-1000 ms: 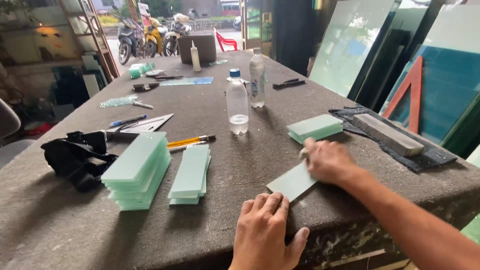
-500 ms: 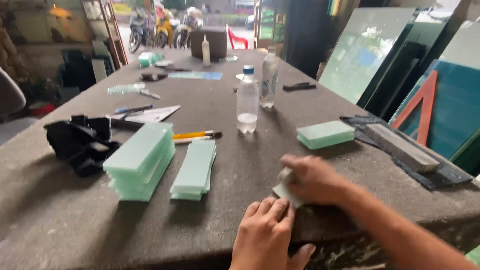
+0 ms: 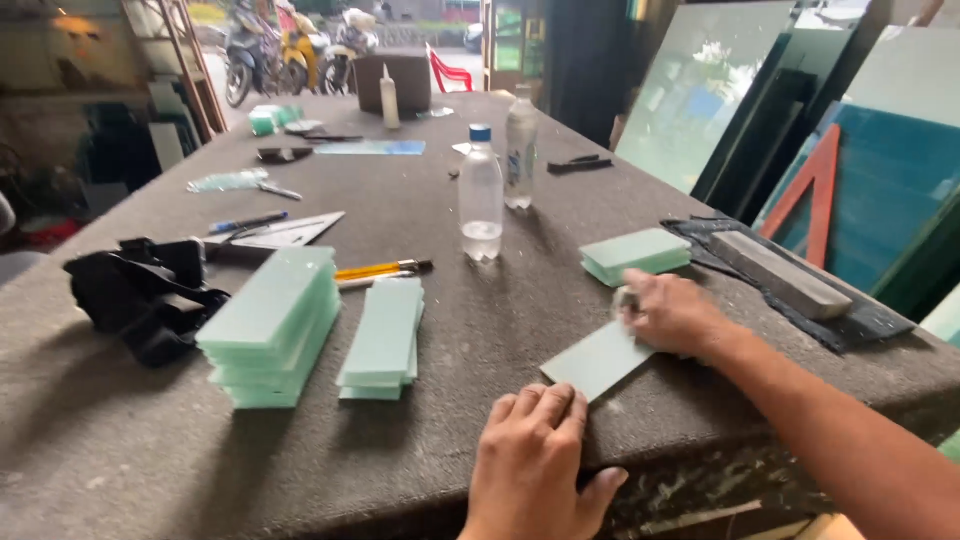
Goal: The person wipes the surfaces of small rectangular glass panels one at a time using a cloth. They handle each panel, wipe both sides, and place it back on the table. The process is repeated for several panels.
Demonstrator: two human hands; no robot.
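Low in the frame, just right of centre, the left hand [image 3: 535, 455] lies flat and open, palm down, its fingertips [image 3: 560, 398] pressing the near end of a pale green glass strip [image 3: 598, 358]. The right hand [image 3: 672, 312] is curled shut over the strip's far end, gripping a small light object that is too hidden to name. The glass strip lies flat on the grey tabletop [image 3: 450, 330] near its front edge, its long axis running diagonally from the lower centre toward the upper right of the frame.

Just above the right hand sits a short stack of green glass pieces [image 3: 634, 253], and to its right a long grey stone block [image 3: 780, 273] rests on a dark mat [image 3: 870, 318]. Left of centre lie two more stacks of glass strips, a thin one [image 3: 383, 335] and a taller one [image 3: 270, 322], both pointing up the frame. Between them and the upper centre are a yellow pencil [image 3: 375, 269] and a clear water bottle [image 3: 481, 196]. A black strap bundle [image 3: 145, 295] sits at the left.
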